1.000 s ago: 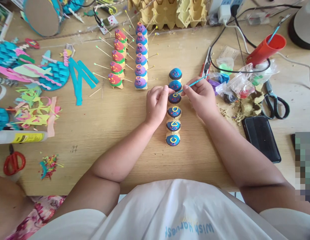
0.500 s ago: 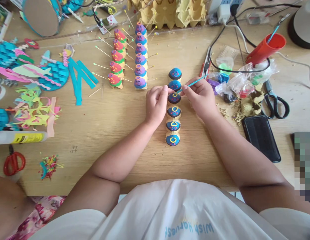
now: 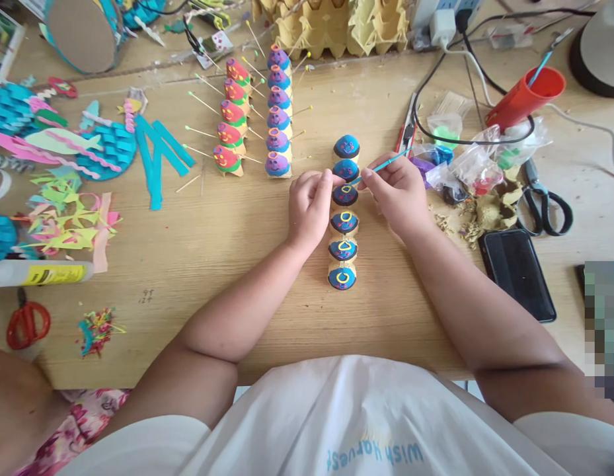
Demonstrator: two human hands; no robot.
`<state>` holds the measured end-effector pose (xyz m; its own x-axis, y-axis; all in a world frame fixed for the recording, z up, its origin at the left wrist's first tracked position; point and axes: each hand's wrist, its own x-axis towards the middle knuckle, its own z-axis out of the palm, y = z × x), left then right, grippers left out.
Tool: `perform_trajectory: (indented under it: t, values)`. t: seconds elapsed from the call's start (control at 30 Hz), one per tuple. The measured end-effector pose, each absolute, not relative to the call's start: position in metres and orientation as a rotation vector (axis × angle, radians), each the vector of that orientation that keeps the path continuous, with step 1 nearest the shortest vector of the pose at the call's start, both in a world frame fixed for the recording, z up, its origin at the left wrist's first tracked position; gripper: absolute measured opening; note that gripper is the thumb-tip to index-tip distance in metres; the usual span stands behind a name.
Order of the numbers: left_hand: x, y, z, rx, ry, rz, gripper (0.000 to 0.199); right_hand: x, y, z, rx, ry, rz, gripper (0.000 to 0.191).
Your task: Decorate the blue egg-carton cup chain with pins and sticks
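A strip of egg-carton cups (image 3: 344, 223) with blue, clay-like domes and small faces stands lengthwise in front of me. Yellow loops sit on the domes nearer to me; the two farthest have none. My left hand (image 3: 310, 206) is closed at the strip's left side, its index fingertip against the cups around the second and third domes. In a pinch grip, my right hand (image 3: 396, 192) holds a thin blue stick tool (image 3: 392, 159) from the right. The tool's tip reaches the gap by the third dome, close to my left fingertip.
Left of the strip stand a purple row (image 3: 278, 119) and a red row (image 3: 230, 112) with pins sticking out. To the right lie a utility knife (image 3: 410, 129), bagged clay (image 3: 478, 162), scissors (image 3: 543, 201) and a phone (image 3: 518, 274). A red cup (image 3: 527, 99) leans behind.
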<state>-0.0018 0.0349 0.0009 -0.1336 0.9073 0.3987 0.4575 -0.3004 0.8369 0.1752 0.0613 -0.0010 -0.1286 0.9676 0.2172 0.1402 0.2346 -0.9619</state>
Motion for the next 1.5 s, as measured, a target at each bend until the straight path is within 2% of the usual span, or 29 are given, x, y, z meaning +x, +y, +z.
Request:
perform_trajectory:
  t: [0.5,0.8,1.07,1.5]
  values:
    - [-0.0014,0.0337,0.0026,1.696,1.499,1.429,0.059,0.1746,0.0617,-0.0018,-1.086,-1.461,1.044,0.060]
    - [-0.0032,0.0324,0.0006,1.774,1.462,1.373,0.063,0.1774,0.0652,-0.0052,-1.082,-1.456,1.014,0.045]
    - [-0.0035,0.0328,-0.0024,1.853,1.447,1.354,0.066,0.1757,0.0652,-0.0004,-1.081,-1.360,1.041,0.053]
    - [-0.0027,0.0339,-0.0034,1.845,1.422,1.408,0.067,0.1804,0.0671,-0.0004,-1.165,-1.519,0.870,0.043]
